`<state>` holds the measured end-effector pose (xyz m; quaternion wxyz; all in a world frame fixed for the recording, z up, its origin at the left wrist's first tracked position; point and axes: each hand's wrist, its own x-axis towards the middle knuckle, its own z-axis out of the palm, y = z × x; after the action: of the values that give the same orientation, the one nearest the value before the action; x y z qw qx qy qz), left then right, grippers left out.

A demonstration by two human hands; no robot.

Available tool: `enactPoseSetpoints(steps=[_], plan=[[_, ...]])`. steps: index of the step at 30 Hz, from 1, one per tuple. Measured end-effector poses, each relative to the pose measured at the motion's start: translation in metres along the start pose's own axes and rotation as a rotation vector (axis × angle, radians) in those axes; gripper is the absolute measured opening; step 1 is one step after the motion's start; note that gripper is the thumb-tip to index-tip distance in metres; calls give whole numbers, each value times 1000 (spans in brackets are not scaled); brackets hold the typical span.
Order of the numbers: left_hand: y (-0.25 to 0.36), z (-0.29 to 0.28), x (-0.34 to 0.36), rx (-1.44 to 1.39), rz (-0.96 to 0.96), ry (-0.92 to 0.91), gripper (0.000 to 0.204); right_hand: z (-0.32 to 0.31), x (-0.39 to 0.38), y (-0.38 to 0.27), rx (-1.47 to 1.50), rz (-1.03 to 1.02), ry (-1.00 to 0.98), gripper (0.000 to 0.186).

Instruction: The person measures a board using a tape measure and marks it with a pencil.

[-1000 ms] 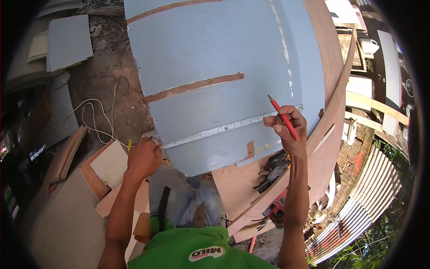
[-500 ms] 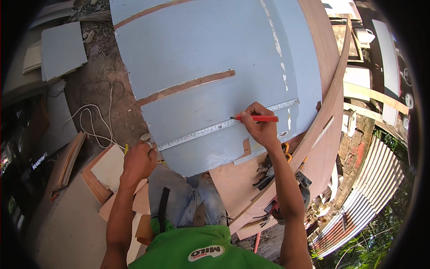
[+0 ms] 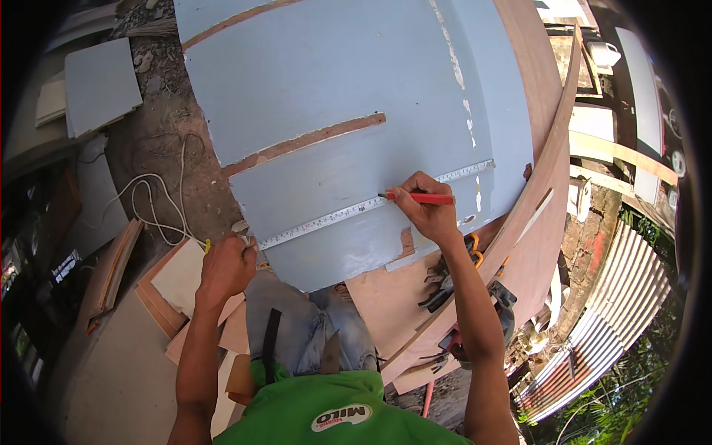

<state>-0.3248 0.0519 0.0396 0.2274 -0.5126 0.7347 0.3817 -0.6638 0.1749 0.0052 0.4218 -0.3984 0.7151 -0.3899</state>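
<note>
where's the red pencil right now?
Head view, right of centre: the red pencil is in the right hand, its tip at the tape measure stretched across the pale blue board.

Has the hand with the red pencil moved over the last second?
Yes. The right hand swung the red pencil down from above the pale blue board's right edge to the metal tape measure, tip pointing left.

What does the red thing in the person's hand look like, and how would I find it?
Look first at the big pale blue painted board filling the top of the picture, then at the long metal measuring tape stretched across its lower part. The right hand rests above that tape, holding a thin red pencil with its tip near the tape's edge. It is the only red, stick-shaped thing on the board.
</note>
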Motion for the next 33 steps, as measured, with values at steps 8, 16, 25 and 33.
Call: enactPoseSetpoints(steps=[8, 16, 25, 33], plan=[[-3, 2, 1, -4, 13, 21, 26, -1, -1, -2, 6, -4, -15, 19], [5, -3, 1, 0, -30, -19, 27, -1, -1, 0, 2, -39, 2, 22], [1, -1, 2, -12, -9, -4, 26, -5, 2, -2, -65, -16, -70, 20], [2, -4, 2, -17, -14, -28, 26, -3, 3, -8, -73, -2, -45, 23]])
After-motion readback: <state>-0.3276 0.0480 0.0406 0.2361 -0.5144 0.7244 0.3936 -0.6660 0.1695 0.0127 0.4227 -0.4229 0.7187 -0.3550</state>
